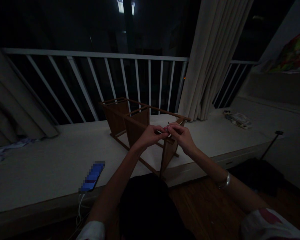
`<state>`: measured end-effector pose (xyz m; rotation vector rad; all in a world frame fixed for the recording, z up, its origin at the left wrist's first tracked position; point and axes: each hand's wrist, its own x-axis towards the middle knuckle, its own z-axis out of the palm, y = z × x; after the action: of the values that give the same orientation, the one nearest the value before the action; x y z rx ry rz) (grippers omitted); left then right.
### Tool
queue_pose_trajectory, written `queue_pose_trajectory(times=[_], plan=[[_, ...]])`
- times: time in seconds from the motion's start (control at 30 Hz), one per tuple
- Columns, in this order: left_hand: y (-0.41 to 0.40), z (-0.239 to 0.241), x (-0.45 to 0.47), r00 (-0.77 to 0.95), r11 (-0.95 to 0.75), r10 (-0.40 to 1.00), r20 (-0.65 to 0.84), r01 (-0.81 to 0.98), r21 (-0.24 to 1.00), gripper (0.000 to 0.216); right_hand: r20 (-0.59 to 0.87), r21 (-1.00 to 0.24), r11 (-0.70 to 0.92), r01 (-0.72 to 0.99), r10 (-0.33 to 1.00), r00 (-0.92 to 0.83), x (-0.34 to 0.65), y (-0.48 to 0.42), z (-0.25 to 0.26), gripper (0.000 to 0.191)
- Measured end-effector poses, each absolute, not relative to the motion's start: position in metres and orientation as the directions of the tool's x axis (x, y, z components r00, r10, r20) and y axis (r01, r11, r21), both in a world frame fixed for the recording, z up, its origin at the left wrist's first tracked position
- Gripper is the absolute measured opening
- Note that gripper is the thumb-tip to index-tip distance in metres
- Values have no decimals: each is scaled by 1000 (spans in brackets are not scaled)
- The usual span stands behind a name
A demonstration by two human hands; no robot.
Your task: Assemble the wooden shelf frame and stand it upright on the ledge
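A brown wooden shelf rack (pixel 137 125) lies on its side on the white window ledge, its long rails running back to the left. Over its near right end, my left hand (pixel 151 135) and my right hand (pixel 181 136) meet fingertip to fingertip. Both are closed in a pinch around something small. A thin, shiny tip sticks up between the fingers and a pale edge shows below them; the dim light and the fingers hide what it is. I cannot tell whether either hand touches the rack.
On the ledge (pixel 52 160) to the left lies a phone (pixel 92 177) with a white cable (pixel 80 208) plugged in. White railings (pixel 105 55) and curtains (pixel 210 56) stand behind. A small cloth bundle (pixel 238 119) lies at the right, above a dark bag-like heap (pixel 257 176) on the floor.
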<state>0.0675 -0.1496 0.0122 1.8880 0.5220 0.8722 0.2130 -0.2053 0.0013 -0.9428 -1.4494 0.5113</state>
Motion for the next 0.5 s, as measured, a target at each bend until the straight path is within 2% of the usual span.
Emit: queue_pose_trajectory(times=[0.17,0.5], plan=[[-147,8,71,616,-425,715,330,7,905,27,579,-805,541,245,806,124,213,-206,2,24],[-149,12,70,632,-445,692,349,-6,895,27,558,-822,522,226,818,139,213,-205,-1,22]])
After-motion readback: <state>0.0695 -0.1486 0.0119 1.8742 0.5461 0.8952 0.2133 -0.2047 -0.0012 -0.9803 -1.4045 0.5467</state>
